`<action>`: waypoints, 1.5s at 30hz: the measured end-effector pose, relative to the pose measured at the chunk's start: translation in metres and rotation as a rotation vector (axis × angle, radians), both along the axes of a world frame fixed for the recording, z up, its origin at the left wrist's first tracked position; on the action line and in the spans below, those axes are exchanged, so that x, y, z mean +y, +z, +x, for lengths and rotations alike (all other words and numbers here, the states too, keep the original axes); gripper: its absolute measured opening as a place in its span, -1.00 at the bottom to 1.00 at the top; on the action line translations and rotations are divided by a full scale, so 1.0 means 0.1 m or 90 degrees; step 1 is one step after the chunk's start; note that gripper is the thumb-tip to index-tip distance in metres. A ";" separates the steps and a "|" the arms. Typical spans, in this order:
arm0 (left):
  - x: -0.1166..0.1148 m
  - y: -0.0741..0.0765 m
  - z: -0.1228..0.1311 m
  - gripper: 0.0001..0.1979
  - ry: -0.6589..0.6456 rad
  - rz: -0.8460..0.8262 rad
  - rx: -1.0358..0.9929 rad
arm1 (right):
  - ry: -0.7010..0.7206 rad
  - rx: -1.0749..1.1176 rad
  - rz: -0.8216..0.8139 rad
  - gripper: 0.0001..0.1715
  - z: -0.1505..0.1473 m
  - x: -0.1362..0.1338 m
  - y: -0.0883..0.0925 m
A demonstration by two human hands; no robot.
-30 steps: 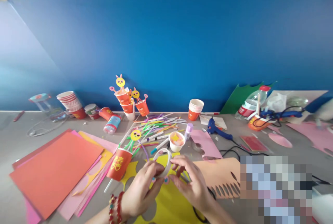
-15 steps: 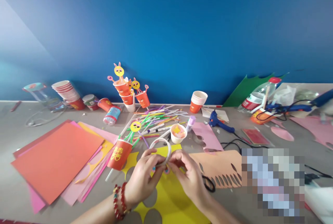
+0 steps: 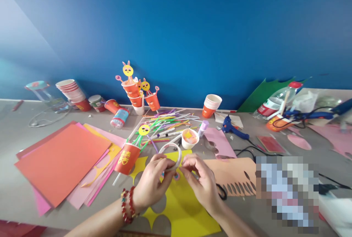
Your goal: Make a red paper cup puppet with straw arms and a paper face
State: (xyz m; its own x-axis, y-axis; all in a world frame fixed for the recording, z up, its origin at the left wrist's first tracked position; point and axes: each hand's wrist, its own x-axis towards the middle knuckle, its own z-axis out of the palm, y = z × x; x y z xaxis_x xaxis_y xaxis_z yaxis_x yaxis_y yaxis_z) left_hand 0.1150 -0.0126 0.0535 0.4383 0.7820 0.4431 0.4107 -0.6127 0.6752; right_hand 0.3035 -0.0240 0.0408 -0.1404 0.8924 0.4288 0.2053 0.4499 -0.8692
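A roll of white tape stands upright between my hands. My left hand, with red beads at the wrist, is closed on its lower left side. My right hand is just right of the roll, thumb and fingers pinched together by its edge; what they pinch is too small to make out. Small pink-and-blue pieces show beneath the roll. Under both hands lies a yellow sheet with round holes cut out. Left of my hands a red paper cup leans, with straws and a yellow face on top.
Colored paper sheets are piled at left. Loose straws lie behind my hands, near a cup of paper cutouts. A blue glue gun with its cord lies to the right. Black scissor handles sit beside my right hand.
My right hand has opened a slight gap from the tape roll, toward the right. My left hand keeps its hold on the roll. The whole view has shifted a little.
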 end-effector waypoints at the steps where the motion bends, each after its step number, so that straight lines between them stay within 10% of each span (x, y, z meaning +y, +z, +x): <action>1: 0.00 0.01 -0.01 -0.87 0.003 -0.009 -0.005 | 0.008 -0.001 -0.002 -0.88 0.00 -0.01 0.00; 30: -0.01 0.05 0.02 -0.86 0.055 0.025 -0.011 | 0.011 -0.068 0.044 -0.88 -0.06 -0.04 0.08; 41: 0.10 -0.03 -0.17 -0.85 0.114 -0.277 -0.317 | -0.034 0.045 0.036 -0.92 0.06 -0.05 -0.02; 45: 0.05 0.17 -0.29 -0.90 0.014 -0.117 -0.153 | -0.095 0.116 0.007 -0.88 0.18 0.14 0.00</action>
